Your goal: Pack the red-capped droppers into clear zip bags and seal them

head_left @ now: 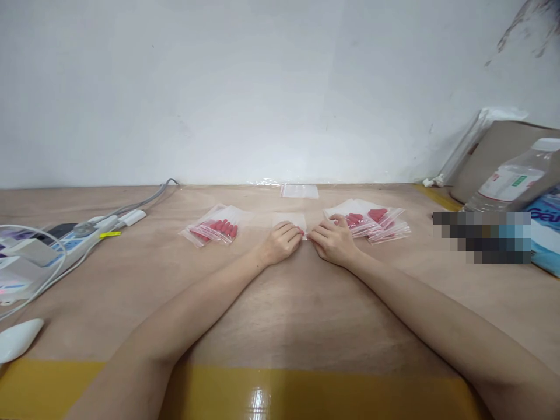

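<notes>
- the left hand [283, 240] lies knuckles up on the wooden table [280, 315], out past the middle, fingers curled and pinched together on the near edge of a small clear zip bag [289, 221].
- the right hand [333, 239] sits just right of it, fingertips nearly meeting those of the left hand, also closed on the same edge of the small clear zip bag; a speck of red shows between the two sets of fingertips.
- the small clear zip bag lies flat on the table, just beyond both hands, and looks empty or nearly so.
- to the left of the hands, a little apart, lies a pile of bags with red pieces [216, 227], the pieces lined up side by side inside.
- to the right, just beside the right hand, a fanned stack of filled bags [371, 223] holds more red pieces.
- farther off, close to the white wall [245, 87], lies another empty clear bag [300, 191].
- on the far left, a power strip [83, 236] with grey cable and white cords; a white rounded object [17, 339] rests at the near left edge.
- on the right, a plastic water bottle [511, 181] leans beside a cardboard box [494, 151].
- yellow tape [280, 394] runs along the near edge of the table.
</notes>
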